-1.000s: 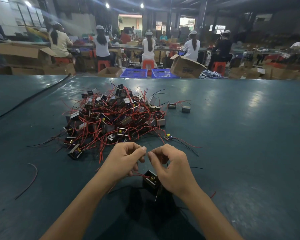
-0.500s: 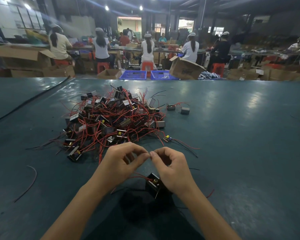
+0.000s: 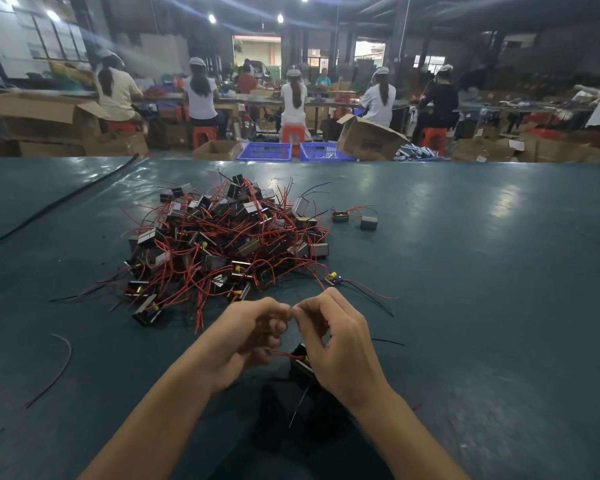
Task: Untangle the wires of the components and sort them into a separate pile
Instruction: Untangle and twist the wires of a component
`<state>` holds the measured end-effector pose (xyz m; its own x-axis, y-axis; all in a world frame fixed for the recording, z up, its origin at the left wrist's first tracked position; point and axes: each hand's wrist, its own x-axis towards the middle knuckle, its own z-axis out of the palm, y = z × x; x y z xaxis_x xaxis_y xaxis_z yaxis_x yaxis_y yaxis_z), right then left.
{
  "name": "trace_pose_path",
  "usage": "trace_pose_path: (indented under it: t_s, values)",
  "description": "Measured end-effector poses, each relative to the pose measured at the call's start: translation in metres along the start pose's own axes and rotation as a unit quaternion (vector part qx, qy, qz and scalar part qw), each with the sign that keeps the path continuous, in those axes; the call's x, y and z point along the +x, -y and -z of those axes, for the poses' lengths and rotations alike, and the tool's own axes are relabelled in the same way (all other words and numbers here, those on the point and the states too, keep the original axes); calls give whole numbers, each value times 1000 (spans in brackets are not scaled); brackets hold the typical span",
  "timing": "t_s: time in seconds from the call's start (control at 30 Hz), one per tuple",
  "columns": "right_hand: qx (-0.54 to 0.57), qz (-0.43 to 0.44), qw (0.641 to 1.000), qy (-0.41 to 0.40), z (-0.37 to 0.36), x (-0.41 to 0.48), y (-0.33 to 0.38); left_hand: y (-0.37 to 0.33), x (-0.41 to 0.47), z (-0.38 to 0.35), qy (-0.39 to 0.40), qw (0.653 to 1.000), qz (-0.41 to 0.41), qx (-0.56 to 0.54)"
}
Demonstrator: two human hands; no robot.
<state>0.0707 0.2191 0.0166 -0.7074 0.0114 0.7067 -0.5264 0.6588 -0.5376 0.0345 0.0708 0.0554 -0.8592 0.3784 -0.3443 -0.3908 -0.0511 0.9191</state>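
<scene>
Left hand [image 3: 246, 341]: fingers curled, thumb and forefinger pinching a thin red wire [image 3: 282, 353]; fingertips touching those of the other hand.
Right hand [image 3: 340, 344]: curled likewise, pinching the same wire at the meeting point.
Component [image 3: 299, 363]: black block with a yellow spot, joined to the red wire, at 6 o'clock of the pinch, half hidden under the right palm; resting or hanging, cannot tell.
Small part [image 3: 333, 277]: yellow-tipped, red and black leads, at 1 o'clock of the hands, near.
Pile [image 3: 229, 244]: tangled heap of blocks and red wires, at 11 o'clock of the hands, near but apart.
Two blocks [image 3: 368, 223]: side by side, at 1 o'clock of the pile, apart from it.
Loose wire [image 3: 63, 362]: curved, at 9 o'clock of the hands, well apart.
Table [image 3: 499, 306]: dark teal, glossy.
Blue baskets [image 3: 264, 151]: at 12 o'clock, past the far edge, among cardboard boxes [image 3: 369, 138].
</scene>
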Motion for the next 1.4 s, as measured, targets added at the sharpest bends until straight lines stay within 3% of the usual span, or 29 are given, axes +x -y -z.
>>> trace_pose_path:
  t_s: [0.03, 0.1, 0.17, 0.23, 0.3, 0.4, 0.53, 0.6, 0.67, 0.77, 0.8, 0.87, 0.9, 0.97, 1.0, 1.07, 1.17, 1.3, 1.4]
  values:
    - [-5, 6, 1000, -6, -1, 0, 0, -1, -1, -2, 23, 997, 43, -58]
    - [19, -12, 1000, -10, 0, 1, -1, 0, -2, -5, 48, 993, 45, -95]
    - [78, -73, 994, -4, 2, 3, -1, 5, 0, -5, 15, 997, -74, 24]
    - [144, -147, 978, 19, 3, 4, -1, 9, 2, -2, -26, 949, -251, 186]
    - [198, -196, 959, 42, 4, 4, -1, 13, 4, 5, -37, 885, -377, 271]
    - [244, -218, 942, 70, 4, 5, -1, 15, 7, 15, -51, 814, -467, 343]
    - [261, -216, 938, 79, 4, 5, -2, 14, 10, 17, -67, 772, -509, 375]
    - [252, -208, 942, 73, 2, 4, -3, 15, 10, 15, -80, 782, -496, 368]
    - [221, -184, 956, 61, 1, 3, -4, 14, 9, 9, -86, 834, -433, 330]
    - [110, -77, 990, 30, 2, 3, -6, 5, 4, -2, -67, 970, -193, 127]
    - [82, -43, 996, 22, 1, 2, -6, 4, 4, -3, -45, 994, -94, 38]
    - [58, -14, 998, 12, 0, 3, -6, 3, 2, -4, 16, 993, 34, -109]
    - [64, -22, 998, 11, 0, 3, -6, 3, 1, -4, 37, 989, 47, -132]
    - [101, -73, 992, 19, 1, 4, -7, 6, 3, -3, 21, 999, -18, -34]
    - [127, -105, 986, 25, 1, 4, -7, 8, 5, -2, -11, 994, -95, 61]
    - [180, -163, 970, 35, 2, 4, -7, 11, 8, 3, -76, 930, -277, 228]
    - [230, -208, 950, 43, 2, 5, -5, 17, 12, 13, -67, 841, -440, 308]
    - [232, -216, 947, 49, 1, 4, -5, 18, 13, 18, -83, 758, -515, 391]
    - [191, -186, 963, 49, 0, 3, -6, 17, 11, 17, -98, 778, -484, 389]
